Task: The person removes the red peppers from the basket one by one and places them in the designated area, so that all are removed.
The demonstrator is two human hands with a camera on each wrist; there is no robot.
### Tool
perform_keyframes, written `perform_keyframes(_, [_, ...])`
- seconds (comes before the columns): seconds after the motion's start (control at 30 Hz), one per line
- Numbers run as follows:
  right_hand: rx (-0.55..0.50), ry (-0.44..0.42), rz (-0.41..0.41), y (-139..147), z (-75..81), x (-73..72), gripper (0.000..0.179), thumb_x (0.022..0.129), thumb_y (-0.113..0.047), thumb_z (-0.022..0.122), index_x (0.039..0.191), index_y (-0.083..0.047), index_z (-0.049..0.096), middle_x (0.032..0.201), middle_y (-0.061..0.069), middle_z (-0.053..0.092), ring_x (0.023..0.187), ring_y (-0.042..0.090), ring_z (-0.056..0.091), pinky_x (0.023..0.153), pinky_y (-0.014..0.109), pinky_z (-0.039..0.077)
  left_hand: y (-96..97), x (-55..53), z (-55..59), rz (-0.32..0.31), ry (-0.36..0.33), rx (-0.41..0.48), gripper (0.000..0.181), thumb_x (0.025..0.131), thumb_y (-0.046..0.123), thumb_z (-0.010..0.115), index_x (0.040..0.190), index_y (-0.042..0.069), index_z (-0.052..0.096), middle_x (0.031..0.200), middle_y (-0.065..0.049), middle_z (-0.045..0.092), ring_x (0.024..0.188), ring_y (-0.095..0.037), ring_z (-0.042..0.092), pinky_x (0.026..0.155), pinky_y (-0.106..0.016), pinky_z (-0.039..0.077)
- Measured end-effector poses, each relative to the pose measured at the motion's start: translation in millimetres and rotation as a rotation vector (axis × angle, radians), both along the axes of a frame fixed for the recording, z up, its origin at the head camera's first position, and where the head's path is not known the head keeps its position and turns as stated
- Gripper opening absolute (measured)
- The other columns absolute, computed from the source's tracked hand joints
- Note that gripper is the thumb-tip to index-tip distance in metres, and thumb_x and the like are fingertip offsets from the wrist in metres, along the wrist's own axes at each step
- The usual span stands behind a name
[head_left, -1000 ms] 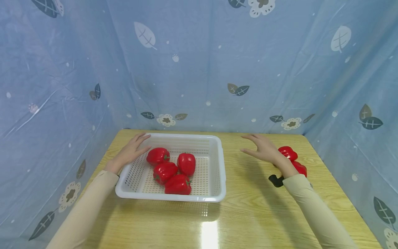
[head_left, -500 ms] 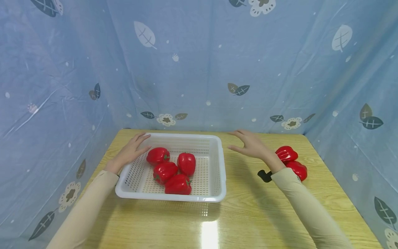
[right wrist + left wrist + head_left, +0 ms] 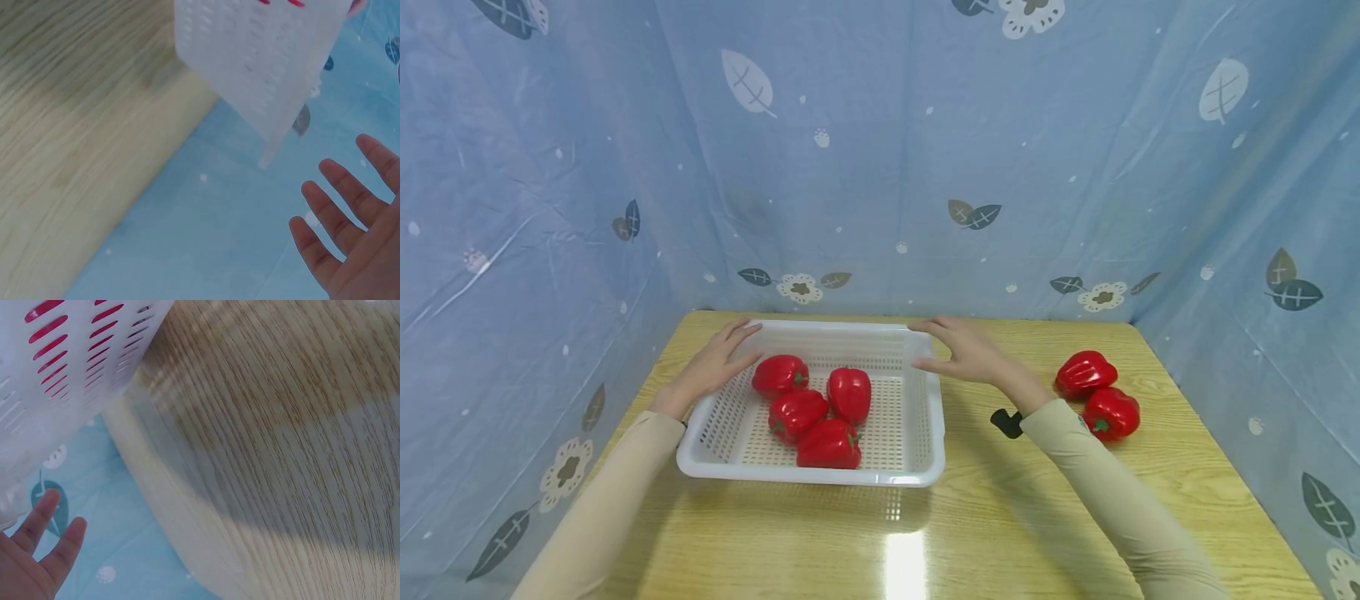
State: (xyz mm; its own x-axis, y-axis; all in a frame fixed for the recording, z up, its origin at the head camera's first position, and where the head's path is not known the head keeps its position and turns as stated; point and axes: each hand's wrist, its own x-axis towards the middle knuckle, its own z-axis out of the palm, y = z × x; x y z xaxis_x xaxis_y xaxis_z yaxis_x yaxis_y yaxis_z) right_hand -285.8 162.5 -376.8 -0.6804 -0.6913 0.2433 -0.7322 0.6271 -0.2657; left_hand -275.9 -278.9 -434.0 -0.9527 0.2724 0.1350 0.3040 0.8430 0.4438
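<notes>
A white plastic basket (image 3: 808,477) with slotted walls stands left of the table's middle. Inside lie several red bell peppers (image 3: 827,444). My left hand (image 3: 707,371) is at its left side, fingers spread and reaching over the rim; whether it touches is unclear. In the left wrist view, two straight fingers (image 3: 65,550) show below the basket wall (image 3: 94,344). At the right rim hovers my right hand (image 3: 973,354), thumb and fingers apart, holding nothing. The right wrist view shows a gap between its extended fingers (image 3: 331,215) and the basket (image 3: 250,62).
Two more red bell peppers lie at the table's right, one behind (image 3: 1085,373) and one in front (image 3: 1111,414). A small black object (image 3: 1006,422) sits at my right wrist. Blue patterned curtain (image 3: 865,167) surrounds the wooden table (image 3: 1000,517) behind and at both sides.
My right hand has moved left, from above the table to the basket's right rim. Both peppers on the right have come out from behind my arm. The left hand stays in place.
</notes>
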Motion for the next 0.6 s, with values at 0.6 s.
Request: perform_keyframes(0.6, [0.083,-0.036,0.074,-36.5,-6.6,-4.4,0.066,0.084,-0.052,0.06,0.138,-0.018,0.044,0.13,0.005,0.052,0.118,0.024,0.05,0.097,0.044,0.043,0.7,0.5,1.1,0.007,-0.014,0.003,0.065,0.092,0.052,0.046,0.145,0.018,0.031,0.152,-0.016,0.017,0.137,-0.042,0.018,0.102,-0.067,0.021])
